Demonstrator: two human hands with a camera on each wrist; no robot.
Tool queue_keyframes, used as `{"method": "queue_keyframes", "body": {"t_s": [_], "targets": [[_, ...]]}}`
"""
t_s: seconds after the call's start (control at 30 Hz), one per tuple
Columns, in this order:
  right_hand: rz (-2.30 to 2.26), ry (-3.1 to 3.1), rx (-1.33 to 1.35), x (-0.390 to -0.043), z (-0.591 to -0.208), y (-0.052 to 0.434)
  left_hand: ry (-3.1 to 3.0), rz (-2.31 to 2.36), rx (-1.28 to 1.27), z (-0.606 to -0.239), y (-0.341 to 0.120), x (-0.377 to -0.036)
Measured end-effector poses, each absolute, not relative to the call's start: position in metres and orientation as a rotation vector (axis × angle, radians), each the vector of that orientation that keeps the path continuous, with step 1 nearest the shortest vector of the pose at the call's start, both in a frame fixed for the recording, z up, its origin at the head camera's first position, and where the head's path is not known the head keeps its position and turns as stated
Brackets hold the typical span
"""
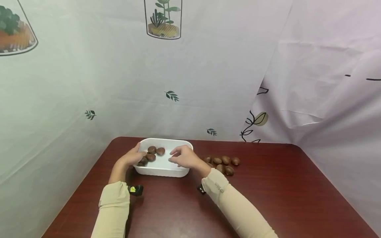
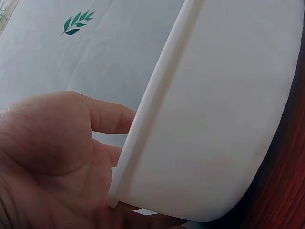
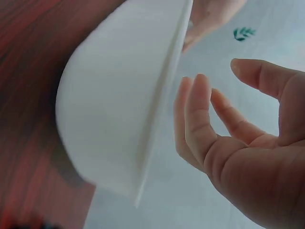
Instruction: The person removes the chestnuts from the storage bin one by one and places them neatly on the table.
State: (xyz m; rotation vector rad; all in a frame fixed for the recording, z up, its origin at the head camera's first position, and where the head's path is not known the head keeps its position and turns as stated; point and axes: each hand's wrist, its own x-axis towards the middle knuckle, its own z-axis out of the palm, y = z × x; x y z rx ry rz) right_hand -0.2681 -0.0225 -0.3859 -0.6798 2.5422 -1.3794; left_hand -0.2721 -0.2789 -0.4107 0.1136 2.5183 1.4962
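A white plastic tray (image 1: 162, 172) stands near the far edge of the table, with several brown chestnuts (image 1: 151, 157) gathered in its left part. My left hand (image 1: 132, 156) holds the tray by its left end. The left wrist view shows this hand (image 2: 52, 143) at the rim of the tray (image 2: 214, 105), partly hidden behind it. Over the right part of the tray hovers my right hand (image 1: 185, 157), nothing between its fingers. In the right wrist view, thumb and bent fingers of that hand (image 3: 252, 148) stand apart beside the tray wall (image 3: 114, 95).
More chestnuts (image 1: 225, 160) lie in a loose group on the red-brown table (image 1: 268, 191), right of the tray and partly behind my right forearm. A printed cloth (image 1: 208, 82) hangs behind the table. Small dark devices (image 1: 135, 190) sit at both wrists.
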Motion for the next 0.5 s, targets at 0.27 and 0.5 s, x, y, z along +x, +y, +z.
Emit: {"method": "queue_keyframes", "body": {"t_s": [0.27,0.5], "targets": [[-1.395,2.518,-0.562,-0.272,-0.400,-0.062,2.537,1.357,-0.015,-0.404,-0.275,-0.272],[-1.305,2.550,-0.558,-0.276,-0.411,-0.090,2.537,1.363,0.005,-0.404,-0.276,-0.267]]}}
